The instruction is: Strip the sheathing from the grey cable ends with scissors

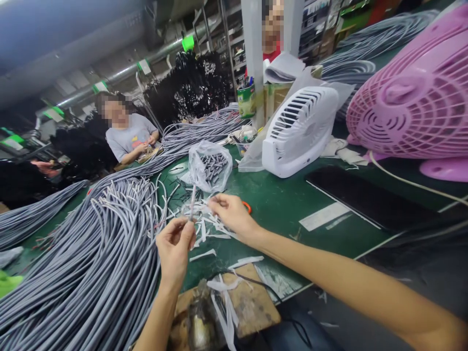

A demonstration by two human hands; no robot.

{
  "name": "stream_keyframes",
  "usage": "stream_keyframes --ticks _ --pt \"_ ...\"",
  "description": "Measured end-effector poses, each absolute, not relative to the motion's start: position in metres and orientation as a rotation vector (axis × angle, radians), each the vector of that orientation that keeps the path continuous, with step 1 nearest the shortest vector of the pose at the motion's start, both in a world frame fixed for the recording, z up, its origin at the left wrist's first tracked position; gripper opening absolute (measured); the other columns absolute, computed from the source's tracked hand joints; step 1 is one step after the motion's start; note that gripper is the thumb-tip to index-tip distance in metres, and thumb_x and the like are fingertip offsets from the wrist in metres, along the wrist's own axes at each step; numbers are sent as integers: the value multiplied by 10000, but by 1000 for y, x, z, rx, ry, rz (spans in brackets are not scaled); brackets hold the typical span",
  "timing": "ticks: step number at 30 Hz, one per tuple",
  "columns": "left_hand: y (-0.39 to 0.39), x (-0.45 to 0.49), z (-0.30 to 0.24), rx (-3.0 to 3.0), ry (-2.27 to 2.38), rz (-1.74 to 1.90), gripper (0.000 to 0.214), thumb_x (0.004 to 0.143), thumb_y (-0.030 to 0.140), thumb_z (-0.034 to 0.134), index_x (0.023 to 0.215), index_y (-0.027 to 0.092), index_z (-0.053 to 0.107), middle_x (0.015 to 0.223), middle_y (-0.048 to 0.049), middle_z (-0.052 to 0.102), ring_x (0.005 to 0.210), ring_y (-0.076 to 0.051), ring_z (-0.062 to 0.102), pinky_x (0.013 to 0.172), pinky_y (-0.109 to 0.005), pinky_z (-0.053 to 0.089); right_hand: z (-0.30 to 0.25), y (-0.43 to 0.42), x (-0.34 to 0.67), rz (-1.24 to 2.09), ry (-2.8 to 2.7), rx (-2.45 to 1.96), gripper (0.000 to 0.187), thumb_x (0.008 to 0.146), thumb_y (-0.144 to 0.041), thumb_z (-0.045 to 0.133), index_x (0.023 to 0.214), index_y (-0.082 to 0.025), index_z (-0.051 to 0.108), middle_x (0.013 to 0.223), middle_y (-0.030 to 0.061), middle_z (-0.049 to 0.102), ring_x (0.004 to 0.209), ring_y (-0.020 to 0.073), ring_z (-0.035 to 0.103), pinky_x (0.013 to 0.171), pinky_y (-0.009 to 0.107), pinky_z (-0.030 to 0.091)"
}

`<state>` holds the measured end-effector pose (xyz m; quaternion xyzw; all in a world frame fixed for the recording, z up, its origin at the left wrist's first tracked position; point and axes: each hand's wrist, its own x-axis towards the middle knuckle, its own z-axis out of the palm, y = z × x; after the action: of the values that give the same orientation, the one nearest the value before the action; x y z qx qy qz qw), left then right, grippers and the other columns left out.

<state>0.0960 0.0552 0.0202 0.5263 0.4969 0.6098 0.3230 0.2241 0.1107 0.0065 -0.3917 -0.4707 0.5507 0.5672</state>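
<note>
My left hand (176, 243) is closed in a pinch around a thin, pale cable end (192, 200), which sticks up above the thumb and forefinger. To its right, my right hand (232, 213) has its fingertips pressed together; anything between them is too small to make out. Torn white strips (204, 229) lie scattered on the green table (281, 214) under and between both hands. A large bundle of grey cables (117, 243) spreads out left of my left hand, with many stripped, whitish ends facing away from me. Just beyond my hands sits a clear plastic bag (211, 165) of short grey pieces.
A white fan (300, 131) and a larger pink fan (405, 97) stand at the right, near a dark flat panel (365, 200). In front of me is a wooden board (252, 302) with a metal device (201, 317). A co-worker (131, 131) sits across the table.
</note>
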Motion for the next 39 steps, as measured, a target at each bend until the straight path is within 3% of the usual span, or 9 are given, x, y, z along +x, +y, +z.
stream_keyframes --ticks 3,6,10,17,24,28,32,34,39 --pt "53 93 20 1613 1497 1657 182 658 311 690 651 145 616 514 38 512 439 -67 454 415 -165 369 13 108 231 1176 -1002 -851 170 666 -324 596 640 -162 551 543 -37 522 519 91 485 526 220 393" --pt "51 93 19 1768 1567 1623 150 679 277 668 632 151 604 564 23 547 507 -89 506 468 -179 404 18 99 234 1394 -1056 -571 180 630 -276 633 757 -155 594 620 -14 597 604 112 571 591 230 450" --pt "51 96 19 1823 1540 1512 167 704 274 641 613 149 578 553 20 550 494 -90 503 461 -181 403 19 95 233 1655 -1080 -353 393 553 -184 703 931 -168 596 797 20 682 709 124 624 645 234 481" --pt "50 99 18 2222 1687 1525 124 763 207 585 647 165 582 565 25 537 486 -82 487 448 -173 386 16 98 229 1564 -960 -627 365 433 -201 796 718 -140 575 502 -43 602 454 70 529 483 185 411" --pt "53 100 12 2738 1735 1368 118 806 129 526 720 162 600 552 25 517 450 -74 459 469 -181 370 17 82 227 1253 -985 -680 350 541 -187 731 817 -171 517 533 -58 601 345 19 358 350 157 264" --pt "52 98 11 3042 1520 1221 130 814 100 509 775 162 616 532 23 539 456 -79 497 468 -186 368 21 94 236 1073 -1017 -740 300 564 -219 711 796 -179 526 566 -44 606 413 60 478 416 179 374" --pt "52 95 14 2989 1380 1432 110 782 63 554 795 160 604 573 10 586 508 -88 559 503 -180 416 23 115 250 838 -1017 -829 226 607 -271 682 762 -175 547 674 -2 623 627 123 608 561 211 459" --pt "52 93 16 2954 1363 1533 123 771 49 568 797 165 599 587 13 595 507 -84 560 513 -178 429 23 118 255 746 -1033 -857 183 689 -326 616 768 -174 550 686 5 615 639 123 605 562 211 449" --pt "52 91 19 2848 1546 1649 140 779 44 558 824 169 604 579 22 579 490 -78 528 523 -180 435 24 106 257 530 -1521 -1083 249 792 -433 531 733 -192 533 456 -59 480 421 103 458 466 221 309"
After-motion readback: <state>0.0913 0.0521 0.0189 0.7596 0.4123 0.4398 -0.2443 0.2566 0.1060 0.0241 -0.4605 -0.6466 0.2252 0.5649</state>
